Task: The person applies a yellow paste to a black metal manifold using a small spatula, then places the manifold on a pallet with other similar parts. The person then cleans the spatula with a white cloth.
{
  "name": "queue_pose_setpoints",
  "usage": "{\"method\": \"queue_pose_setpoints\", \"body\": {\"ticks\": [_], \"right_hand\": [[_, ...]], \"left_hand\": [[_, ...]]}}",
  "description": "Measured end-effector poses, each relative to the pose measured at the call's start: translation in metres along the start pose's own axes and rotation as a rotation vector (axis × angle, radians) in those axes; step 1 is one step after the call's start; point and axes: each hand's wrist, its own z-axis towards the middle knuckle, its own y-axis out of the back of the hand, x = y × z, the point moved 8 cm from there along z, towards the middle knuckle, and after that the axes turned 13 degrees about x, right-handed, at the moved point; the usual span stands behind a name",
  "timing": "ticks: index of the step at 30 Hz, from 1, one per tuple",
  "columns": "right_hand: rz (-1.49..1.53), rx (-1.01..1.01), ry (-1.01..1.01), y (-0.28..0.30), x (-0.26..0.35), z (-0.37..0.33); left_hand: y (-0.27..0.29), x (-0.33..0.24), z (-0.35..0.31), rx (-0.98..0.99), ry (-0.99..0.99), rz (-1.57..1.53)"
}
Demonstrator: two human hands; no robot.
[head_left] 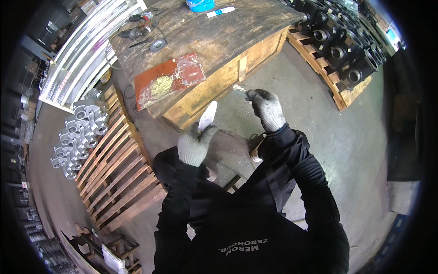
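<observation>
My left hand (195,145), in a grey knit glove, grips a pale flat strip (208,116) that sticks up from the fist. My right hand (267,108), also gloved, pinches a small pale scrap (239,88) between thumb and fingers, held a little higher and to the right. Both hands hover in front of my dark jacket, above the concrete floor and just before the corner of a worn wooden workbench (219,36). The two hands are apart, with neither touching the bench.
On the bench lie a red sheet with shiny film (169,80), an angle grinder with discs (143,27) and a blue object (200,4). A bare wooden pallet (121,176) with grey metal castings (80,132) lies left. Dark machined castings on a pallet (340,50) stand at upper right.
</observation>
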Motion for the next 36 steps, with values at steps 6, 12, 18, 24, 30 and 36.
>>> {"method": "queue_pose_setpoints", "body": {"ticks": [6, 12, 18, 24, 30, 36], "right_hand": [[0.013, 0.114, 0.065, -0.024, -0.004, -0.023], [-0.079, 0.326, 0.08, -0.06, -0.013, -0.031], [0.075, 0.199, 0.069, -0.038, 0.004, -0.014], [0.075, 0.447, 0.086, -0.067, 0.002, -0.033], [0.221, 0.141, 0.106, -0.04, 0.005, -0.021], [0.066, 0.359, -0.001, -0.05, 0.003, -0.027]], "left_hand": [[-0.015, 0.0, 0.015, 0.156, 0.017, -0.178], [-0.021, -0.02, 0.019, 0.263, -0.026, -0.268], [-0.038, -0.009, -0.003, 0.48, 0.21, -0.753], [-0.043, -0.014, 0.0, 0.483, 0.203, -1.105], [-0.048, -0.006, -0.003, 0.429, 0.164, -0.979], [-0.044, -0.002, 0.003, 0.389, 0.134, -0.949]]}}
